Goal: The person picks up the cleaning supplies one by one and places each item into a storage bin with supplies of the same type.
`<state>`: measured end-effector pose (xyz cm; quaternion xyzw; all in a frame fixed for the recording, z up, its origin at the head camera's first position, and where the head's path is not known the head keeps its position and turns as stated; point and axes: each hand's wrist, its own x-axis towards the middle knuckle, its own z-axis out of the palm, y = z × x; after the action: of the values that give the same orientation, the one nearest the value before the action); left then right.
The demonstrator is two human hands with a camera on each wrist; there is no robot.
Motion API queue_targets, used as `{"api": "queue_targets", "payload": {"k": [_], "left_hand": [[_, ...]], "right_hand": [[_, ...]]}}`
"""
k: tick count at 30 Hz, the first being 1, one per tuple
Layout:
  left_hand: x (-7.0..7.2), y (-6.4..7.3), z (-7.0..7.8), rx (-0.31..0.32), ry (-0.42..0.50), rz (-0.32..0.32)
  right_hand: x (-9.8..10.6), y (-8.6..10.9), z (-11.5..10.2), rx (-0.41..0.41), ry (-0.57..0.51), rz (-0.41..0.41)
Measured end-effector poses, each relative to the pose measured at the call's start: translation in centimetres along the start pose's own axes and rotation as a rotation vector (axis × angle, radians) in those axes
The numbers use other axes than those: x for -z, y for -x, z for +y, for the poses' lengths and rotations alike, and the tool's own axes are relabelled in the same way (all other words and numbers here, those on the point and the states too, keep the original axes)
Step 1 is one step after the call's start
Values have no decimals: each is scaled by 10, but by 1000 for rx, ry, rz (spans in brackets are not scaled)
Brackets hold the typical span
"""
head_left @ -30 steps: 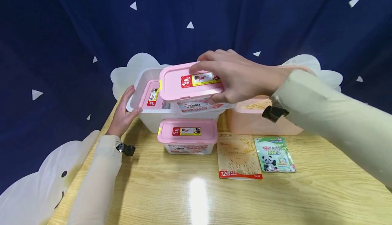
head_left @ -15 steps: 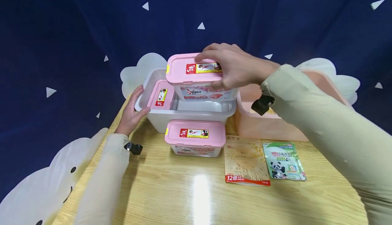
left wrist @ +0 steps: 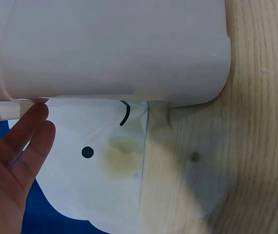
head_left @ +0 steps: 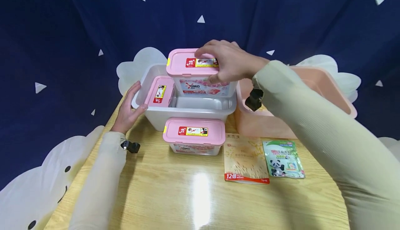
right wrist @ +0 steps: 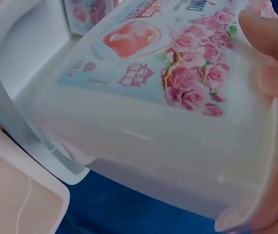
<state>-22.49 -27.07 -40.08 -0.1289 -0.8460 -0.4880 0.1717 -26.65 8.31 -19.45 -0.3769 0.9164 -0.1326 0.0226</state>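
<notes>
My right hand (head_left: 232, 59) grips a pink-lidded OMO laundry detergent box (head_left: 187, 63) across its lid, thumb on the front and fingers over the top. The box is held upright over the back of the white plastic bin (head_left: 184, 113), its lower part overlapping the bin's inside. A second detergent box (head_left: 150, 99) stands crosswise in the bin's left end. My left hand (head_left: 126, 113) is at the bin's left end, with fairly straight fingers touching its rim and the thumb spread forward. In the left wrist view, those fingertips (left wrist: 40, 112) lie along the rim's edge.
Another detergent box (head_left: 193, 131) stands in front of the bin. A peach bin (head_left: 262, 125) is at its right, partly behind my right arm. A beige-and-red packet (head_left: 245, 158) and a green panda packet (head_left: 282, 158) lie on the wooden table (head_left: 168, 195). A dark blue curtain (head_left: 168, 14) hangs behind.
My right hand has carried the detergent box back and a little up, from the bin's front to over its rear, uncovering the bin's inside. The left hand has stayed at the rim.
</notes>
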Motion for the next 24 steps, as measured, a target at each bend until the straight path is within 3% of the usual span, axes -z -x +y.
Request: {"api": "queue_targets", "payload": {"k": [7, 16, 21, 24], "left_hand": [[2, 3, 14, 38, 14, -6], [-2, -3, 3, 28, 6, -20], [-4, -2, 24, 15, 43, -40], [-2, -2, 27, 24, 41, -53]], "right_hand": [[0, -13, -4, -10, 28, -20], [-5, -16, -1, -36, 14, -53], [-11, -18, 5, -48, -15, -63], [-14, -21, 8, -46, -29, -60]]}}
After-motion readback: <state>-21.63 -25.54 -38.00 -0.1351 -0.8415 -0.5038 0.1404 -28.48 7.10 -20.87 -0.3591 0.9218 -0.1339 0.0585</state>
